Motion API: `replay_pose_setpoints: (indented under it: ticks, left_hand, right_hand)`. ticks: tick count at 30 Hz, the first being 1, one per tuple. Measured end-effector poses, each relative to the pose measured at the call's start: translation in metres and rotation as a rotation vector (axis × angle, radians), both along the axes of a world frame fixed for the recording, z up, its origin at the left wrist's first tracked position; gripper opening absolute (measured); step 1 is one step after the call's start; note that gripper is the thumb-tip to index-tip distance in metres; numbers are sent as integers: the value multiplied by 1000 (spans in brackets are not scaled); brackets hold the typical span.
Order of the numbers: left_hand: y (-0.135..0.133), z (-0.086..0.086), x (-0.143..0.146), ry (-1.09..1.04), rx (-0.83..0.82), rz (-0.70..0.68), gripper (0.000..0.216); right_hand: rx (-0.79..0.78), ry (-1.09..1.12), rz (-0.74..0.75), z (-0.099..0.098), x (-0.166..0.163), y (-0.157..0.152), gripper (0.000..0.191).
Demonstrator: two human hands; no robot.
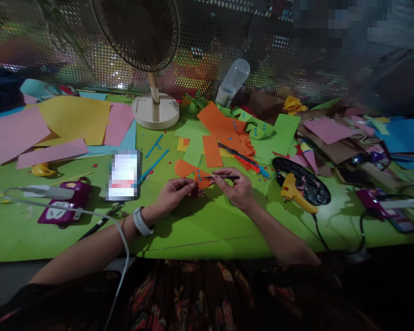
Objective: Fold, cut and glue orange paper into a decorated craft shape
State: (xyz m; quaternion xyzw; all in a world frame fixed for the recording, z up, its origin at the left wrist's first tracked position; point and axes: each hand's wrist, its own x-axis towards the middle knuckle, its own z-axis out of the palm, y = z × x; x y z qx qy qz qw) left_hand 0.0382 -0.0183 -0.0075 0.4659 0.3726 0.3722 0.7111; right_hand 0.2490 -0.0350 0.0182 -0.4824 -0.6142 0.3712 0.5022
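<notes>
My left hand (175, 195) pinches the edge of a small orange paper piece (203, 180) with blue dots on it, above the green tabletop. My right hand (236, 187) grips a pair of slim dark tweezers (224, 177), their tips pointing left at the dotted face of the paper. The tips touch or nearly touch the paper; which, I cannot tell. Just behind lie a rounded orange paper piece (183, 168) and an orange rectangle (213, 151). Two blue paper strips (154, 146) lie to the left, with tiny blue and red bits about.
A yellow glue gun (298, 193) lies on a black palette tray (317, 186) at right. A phone (123, 174) and a purple power socket (65, 202) with a cable are at left. Behind stand a fan (155, 110), a bottle (234, 80) and coloured paper sheets (76, 117).
</notes>
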Motion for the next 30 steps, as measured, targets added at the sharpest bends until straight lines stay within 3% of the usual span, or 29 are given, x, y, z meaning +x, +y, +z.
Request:
replay_pose_setpoints:
  ticks: [25, 30]
  left_hand:
    - [0, -1, -2, 16, 45, -31, 21]
    - [0, 5, -1, 18, 37, -22, 22]
  right_hand:
    - [24, -66, 0, 0, 0, 0, 22]
    - [126, 22, -12, -1, 3, 1, 17]
